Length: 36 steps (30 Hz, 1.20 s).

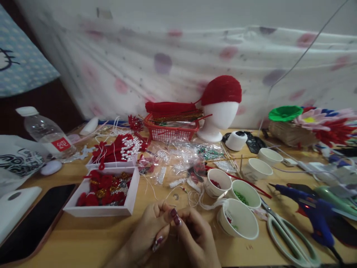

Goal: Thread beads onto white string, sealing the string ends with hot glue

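Evidently this is a fine-fingered step: the left hand (146,230) and the right hand (196,234) meet low over the table (92,238), both curled narrow, with fingertips (173,213) pressed together on something too small to make out. A white thread (205,204) lies just beyond them. It loops loosely on the wood and trails towards the nearest paper cup (224,227), which has a few beads in it. The thread's long axis runs roughly from left to right, rising a little away from the person, with its near end pointing at the pinch. Whether that end is actually caught between the fingers cannot be told. By my reading, the work is threading or knotting, and any further move calls for a steady pinch and small, close wrist work rather than reach. Off to the left stands a white box (103,211) of red trimmings; scissors (290,242) lie to the right, apart from both hands.
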{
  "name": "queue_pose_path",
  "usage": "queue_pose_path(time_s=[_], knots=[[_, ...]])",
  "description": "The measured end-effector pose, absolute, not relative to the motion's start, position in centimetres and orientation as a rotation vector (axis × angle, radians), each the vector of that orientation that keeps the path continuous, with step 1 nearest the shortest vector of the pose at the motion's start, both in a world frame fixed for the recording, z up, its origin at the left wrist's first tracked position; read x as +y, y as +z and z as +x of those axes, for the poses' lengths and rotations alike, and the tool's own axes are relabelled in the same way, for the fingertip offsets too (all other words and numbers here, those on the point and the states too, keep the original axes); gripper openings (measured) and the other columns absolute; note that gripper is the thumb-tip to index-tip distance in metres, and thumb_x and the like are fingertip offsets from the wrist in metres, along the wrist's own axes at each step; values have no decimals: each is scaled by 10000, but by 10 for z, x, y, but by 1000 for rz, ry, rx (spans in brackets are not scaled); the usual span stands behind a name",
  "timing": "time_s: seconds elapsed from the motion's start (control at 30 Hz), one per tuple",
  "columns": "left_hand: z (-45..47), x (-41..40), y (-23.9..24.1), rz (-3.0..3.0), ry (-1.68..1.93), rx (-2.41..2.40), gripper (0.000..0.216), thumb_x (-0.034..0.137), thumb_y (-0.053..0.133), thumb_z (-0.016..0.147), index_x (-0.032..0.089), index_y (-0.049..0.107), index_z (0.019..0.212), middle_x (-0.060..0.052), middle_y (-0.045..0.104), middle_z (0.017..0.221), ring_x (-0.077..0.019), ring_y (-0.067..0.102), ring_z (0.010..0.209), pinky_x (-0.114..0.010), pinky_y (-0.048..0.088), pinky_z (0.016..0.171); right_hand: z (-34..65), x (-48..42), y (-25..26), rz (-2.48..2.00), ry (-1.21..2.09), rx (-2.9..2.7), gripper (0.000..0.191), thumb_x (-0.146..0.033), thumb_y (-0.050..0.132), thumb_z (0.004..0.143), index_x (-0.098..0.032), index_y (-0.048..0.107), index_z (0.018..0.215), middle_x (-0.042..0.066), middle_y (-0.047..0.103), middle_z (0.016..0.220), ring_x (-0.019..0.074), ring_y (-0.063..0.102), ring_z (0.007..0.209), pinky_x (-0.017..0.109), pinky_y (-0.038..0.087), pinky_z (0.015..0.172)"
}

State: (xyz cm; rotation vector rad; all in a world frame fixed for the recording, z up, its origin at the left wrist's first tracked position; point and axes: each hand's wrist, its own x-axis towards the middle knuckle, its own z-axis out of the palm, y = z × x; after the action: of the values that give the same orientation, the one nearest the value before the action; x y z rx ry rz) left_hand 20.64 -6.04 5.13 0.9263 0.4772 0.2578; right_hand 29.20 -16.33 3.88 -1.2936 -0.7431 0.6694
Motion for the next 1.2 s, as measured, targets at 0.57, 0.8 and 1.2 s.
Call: queue_pose_path(time_s=[0.57,0.8,1.2], knots=[[200,-57,47,1101,287,423,574,698,730,657,220,414,693,128,394,319,-26,212,242,-148,153,287,291,-166,44,-1196,803,-703,358,-532,705,822,-178,650,809,3,608,665,128,539,607,242,400,601],[201,-58,44,1103,305,409,597,732,722,626,206,442,664,93,439,319,-29,243,243,-162,156,309,293,-165,44,-1137,897,-647,358,-514,765,779,-174,654,767,-5,625,597,118,579,563,234,432,597],[199,-58,35,1135,390,480,589,691,753,637,190,441,630,85,427,326,-21,250,301,-177,200,407,298,-163,44,-1180,870,-731,326,-477,826,708,-180,712,779,-2,662,611,151,636,576,260,508,622]])
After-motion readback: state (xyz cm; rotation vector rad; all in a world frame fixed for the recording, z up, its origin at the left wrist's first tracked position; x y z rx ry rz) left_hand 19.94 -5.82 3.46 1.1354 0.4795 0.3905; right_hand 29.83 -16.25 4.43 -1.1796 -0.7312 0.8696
